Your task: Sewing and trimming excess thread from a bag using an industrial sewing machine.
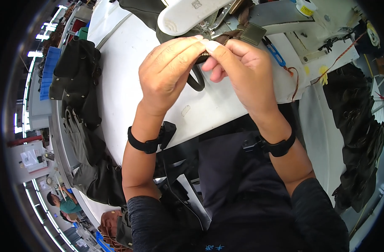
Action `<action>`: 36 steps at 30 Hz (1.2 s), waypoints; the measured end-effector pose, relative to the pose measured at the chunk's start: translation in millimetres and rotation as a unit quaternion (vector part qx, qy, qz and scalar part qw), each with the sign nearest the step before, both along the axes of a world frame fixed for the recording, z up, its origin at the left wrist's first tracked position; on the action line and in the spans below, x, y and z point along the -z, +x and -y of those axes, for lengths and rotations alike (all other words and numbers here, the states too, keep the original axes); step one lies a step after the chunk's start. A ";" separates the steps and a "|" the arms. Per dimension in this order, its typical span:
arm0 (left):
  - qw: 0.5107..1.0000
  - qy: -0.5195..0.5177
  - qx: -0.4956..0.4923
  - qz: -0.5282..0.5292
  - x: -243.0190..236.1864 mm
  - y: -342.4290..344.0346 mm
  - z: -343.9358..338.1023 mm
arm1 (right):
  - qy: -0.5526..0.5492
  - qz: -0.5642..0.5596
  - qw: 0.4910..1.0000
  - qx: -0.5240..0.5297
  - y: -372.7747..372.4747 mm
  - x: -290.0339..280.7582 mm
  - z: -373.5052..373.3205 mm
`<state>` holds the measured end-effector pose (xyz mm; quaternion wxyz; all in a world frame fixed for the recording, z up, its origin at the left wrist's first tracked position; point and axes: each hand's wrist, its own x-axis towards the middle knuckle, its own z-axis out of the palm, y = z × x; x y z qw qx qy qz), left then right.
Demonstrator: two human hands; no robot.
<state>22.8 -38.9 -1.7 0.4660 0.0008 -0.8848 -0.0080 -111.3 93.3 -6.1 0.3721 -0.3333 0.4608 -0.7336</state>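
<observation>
My left hand and my right hand meet fingertip to fingertip above a white sewing table. Between the tips they pinch a small metal zipper end on a dark strap that loops down below the fingers. The strap runs up to dark olive fabric lying under the white sewing machine head. Both wrists wear black bands. Most of the zipper piece is hidden by my fingers.
A pile of dark bags lies along the table's left edge. More dark pieces hang at the right. Blue snips and a brown thread lie beside the machine base. Another person sits far off at lower left.
</observation>
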 end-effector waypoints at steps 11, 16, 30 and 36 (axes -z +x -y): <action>0.999 0.054 -0.006 -0.004 6.7 -1.5 -12.5 | -0.025 0.040 0.998 0.029 8.5 17.9 2.9; 0.998 0.060 -0.013 -0.009 6.3 -1.1 -13.5 | -0.019 0.031 0.999 0.023 4.2 14.7 2.6; 0.993 0.100 -0.035 -0.049 10.1 -4.9 -22.1 | 0.010 0.015 0.999 -0.028 -4.8 3.2 -3.3; 0.991 0.114 -0.048 -0.053 8.2 -11.3 -20.1 | 0.043 0.023 0.998 -0.039 -13.7 -8.3 -0.9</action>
